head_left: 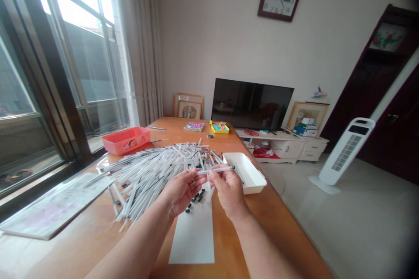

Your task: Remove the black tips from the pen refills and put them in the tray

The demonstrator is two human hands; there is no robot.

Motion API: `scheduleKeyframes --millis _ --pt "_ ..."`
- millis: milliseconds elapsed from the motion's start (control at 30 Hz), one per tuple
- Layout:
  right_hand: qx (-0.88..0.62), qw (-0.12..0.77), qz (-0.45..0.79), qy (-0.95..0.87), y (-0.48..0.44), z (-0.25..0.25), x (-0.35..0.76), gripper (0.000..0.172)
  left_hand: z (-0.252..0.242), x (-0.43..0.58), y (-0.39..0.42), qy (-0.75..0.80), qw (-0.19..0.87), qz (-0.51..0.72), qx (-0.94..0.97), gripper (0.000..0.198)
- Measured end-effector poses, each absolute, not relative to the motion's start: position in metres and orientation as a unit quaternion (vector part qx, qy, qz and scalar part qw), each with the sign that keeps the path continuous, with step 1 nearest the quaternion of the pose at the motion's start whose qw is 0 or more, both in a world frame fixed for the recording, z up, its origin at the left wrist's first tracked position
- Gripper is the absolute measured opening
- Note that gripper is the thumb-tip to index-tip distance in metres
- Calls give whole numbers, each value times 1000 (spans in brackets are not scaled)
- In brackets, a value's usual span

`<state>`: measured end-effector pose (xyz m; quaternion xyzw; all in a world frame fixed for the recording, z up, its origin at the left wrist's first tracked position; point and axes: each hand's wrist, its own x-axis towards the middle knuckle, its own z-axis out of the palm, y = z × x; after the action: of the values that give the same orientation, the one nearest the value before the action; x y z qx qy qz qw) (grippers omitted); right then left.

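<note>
Above a wooden table (262,222), my left hand (181,189) and my right hand (229,189) are both closed on one clear pen (218,169), held level between them. My right fingers pinch its middle and my left fingertips grip its left end. Beneath and to the left lies a heap of several clear pens (150,170). Small black caps (196,198) are scattered on a white paper sheet (194,235) under my hands. A white tray (247,172) sits just right of the held pen.
A pink tray (126,139) stands at the table's left edge by the window. A large printed sheet (52,207) lies at the near left. A book (194,126) and yellow box (219,128) sit at the far end. TV (250,103) and fan (343,152) stand beyond.
</note>
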<state>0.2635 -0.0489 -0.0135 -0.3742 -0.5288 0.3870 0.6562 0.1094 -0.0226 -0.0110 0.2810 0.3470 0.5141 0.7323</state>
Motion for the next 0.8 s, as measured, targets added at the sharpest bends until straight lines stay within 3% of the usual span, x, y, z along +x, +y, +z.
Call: scheduleKeyframes --millis 800 --pt "-362 659 426 -503 -54 -9 252 23 -7 114 -31 340 707 544 297 2"
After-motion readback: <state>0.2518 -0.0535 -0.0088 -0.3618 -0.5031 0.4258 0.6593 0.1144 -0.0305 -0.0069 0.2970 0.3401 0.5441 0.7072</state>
